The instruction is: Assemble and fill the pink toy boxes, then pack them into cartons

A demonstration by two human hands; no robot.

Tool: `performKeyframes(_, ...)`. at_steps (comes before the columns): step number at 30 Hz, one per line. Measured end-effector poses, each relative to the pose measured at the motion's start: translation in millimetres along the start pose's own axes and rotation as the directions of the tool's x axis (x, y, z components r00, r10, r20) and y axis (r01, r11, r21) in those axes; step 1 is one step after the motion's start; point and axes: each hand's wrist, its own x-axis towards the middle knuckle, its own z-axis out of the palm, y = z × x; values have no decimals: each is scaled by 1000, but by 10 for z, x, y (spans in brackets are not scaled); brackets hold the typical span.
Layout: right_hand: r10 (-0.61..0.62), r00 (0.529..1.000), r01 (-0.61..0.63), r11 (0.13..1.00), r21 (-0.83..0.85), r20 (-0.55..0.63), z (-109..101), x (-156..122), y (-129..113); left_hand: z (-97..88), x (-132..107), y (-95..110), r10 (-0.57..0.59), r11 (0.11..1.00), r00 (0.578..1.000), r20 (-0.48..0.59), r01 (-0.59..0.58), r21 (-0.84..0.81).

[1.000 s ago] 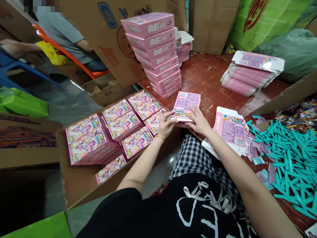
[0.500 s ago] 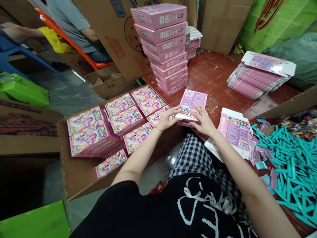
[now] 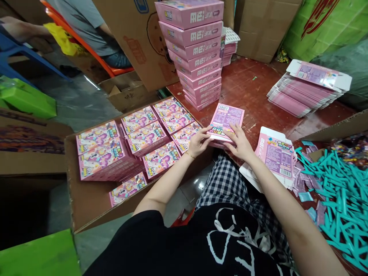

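Note:
A pink and purple box [image 3: 230,114] lies at the edge of the red-brown table, its barcode side facing up. My left hand [image 3: 200,142] grips its near left corner, thumb at the near end and fingers on top. My right hand [image 3: 239,142] holds the near right side, fingers across the top face and thumb at the near end. Right of my right hand lies an unfolded flat carton [image 3: 276,155] with white flaps. On my left stands a cardboard carton [image 3: 86,209] holding rows of finished pink boxes [image 3: 148,140].
A tall stack of pink boxes [image 3: 202,57] stands beyond my left hand. Flat cartons [image 3: 304,90] are piled at the right back. Teal plastic sticks [image 3: 342,199] and small sachets [image 3: 304,180] lie heaped at the right. A seated person [image 3: 83,30] is at the upper left.
Both hands stay on the same box; the fingers have shifted slightly, curling more at its near end. The whole view has moved a little.

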Motion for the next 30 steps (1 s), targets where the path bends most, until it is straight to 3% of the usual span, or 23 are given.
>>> performKeyframes(4,6,1000,-6,1000,-15,-18,4,-4,-40,-2,3,69,-41,999,997,-69,39,-33)
performKeyframes(9,58,997,-58,998,-1,-51,18,20,-74,-47,52,153,-55,998,998,-30,54,-27)
performKeyframes(14,73,993,-72,997,18,-97,69,28,-86,-40,76,159,-247,950,969,-2,242,-195)
performKeyframes(16,78,989,-77,997,10,-128,101,-1,-136,34,-29,200,-324,933,943,-75,306,-189)
performKeyframes(18,91,983,-91,996,3,-158,140,-49,-209,163,-198,286,-447,891,868,-215,410,-196)
performKeyframes(20,101,980,-101,995,6,-173,186,-102,-280,326,-364,412,-622,777,739,-258,540,-324)
performKeyframes(21,102,979,-102,995,9,-176,208,-126,-308,409,-422,484,-714,676,677,-177,603,-424)
performKeyframes(23,97,977,-97,995,11,-189,237,-164,-344,549,-453,633,-805,407,579,129,697,-591)
performKeyframes(25,82,975,-83,997,4,-207,233,-199,-364,629,-376,759,-762,148,510,399,737,-659)
performKeyframes(26,68,976,-70,998,-4,-209,219,-220,-374,643,-313,804,-742,62,486,462,736,-674)
performKeyframes(28,26,984,-30,999,-20,-179,172,-273,-403,629,-185,855,-750,-8,453,482,722,-692)
performKeyframes(30,-20,992,17,999,-30,-121,119,-338,-450,591,-96,860,-770,-1,430,472,738,-674)
